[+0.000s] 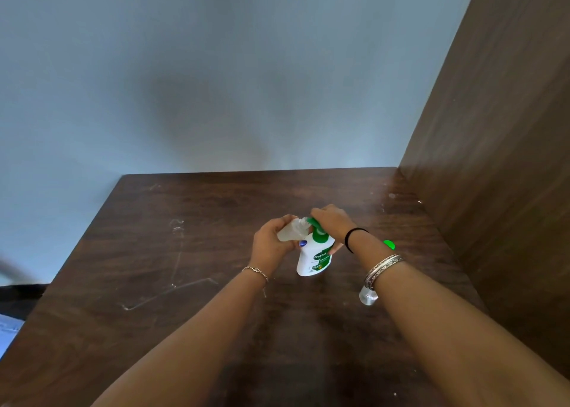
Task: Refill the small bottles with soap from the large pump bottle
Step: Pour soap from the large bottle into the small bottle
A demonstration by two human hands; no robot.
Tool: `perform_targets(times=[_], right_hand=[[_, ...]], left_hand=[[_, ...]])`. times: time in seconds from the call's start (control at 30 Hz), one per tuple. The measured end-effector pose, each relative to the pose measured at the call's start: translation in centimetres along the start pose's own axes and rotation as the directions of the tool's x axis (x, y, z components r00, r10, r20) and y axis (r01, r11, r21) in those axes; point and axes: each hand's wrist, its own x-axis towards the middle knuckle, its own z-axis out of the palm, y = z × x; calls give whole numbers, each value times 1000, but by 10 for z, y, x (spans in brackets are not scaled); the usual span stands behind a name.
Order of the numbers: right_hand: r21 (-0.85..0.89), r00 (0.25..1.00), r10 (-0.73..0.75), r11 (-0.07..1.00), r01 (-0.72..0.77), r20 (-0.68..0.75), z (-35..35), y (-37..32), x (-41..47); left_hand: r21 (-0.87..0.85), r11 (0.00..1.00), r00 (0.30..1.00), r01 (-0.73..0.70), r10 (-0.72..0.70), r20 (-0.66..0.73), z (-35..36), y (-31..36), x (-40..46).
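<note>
Two hands engaged: left hand grips small bottle, mouth tilted to nozzle; right hand presses pump bottle.

On the white front of the pump bottle I can read "Dettol" in a green patch; the smaller print below it is too blurred.

- I count one large pump bottle, white with green pump.
- I count two small clear bottles: one held, one standing.
- One green cap.
- Two hands: left, right.
- One worktop.
</note>
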Motion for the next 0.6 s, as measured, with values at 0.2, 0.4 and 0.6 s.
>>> perform_targets(times=[0.2,0.4,0.6], right_hand=[[-50,999,18,999,-16,38,-4,-5,0],[-150,990,-101,985,85,-102,7,-2,6],[-109,996,-76,991,72,-38,2,0,1]], left_hand=[[27,1000,1000,-14,14,-15,0,0,2],[48,999,1000,-24,25,-6,1,-1,-1],[44,999,1000,-22,22,-3,1,-2,-1]])
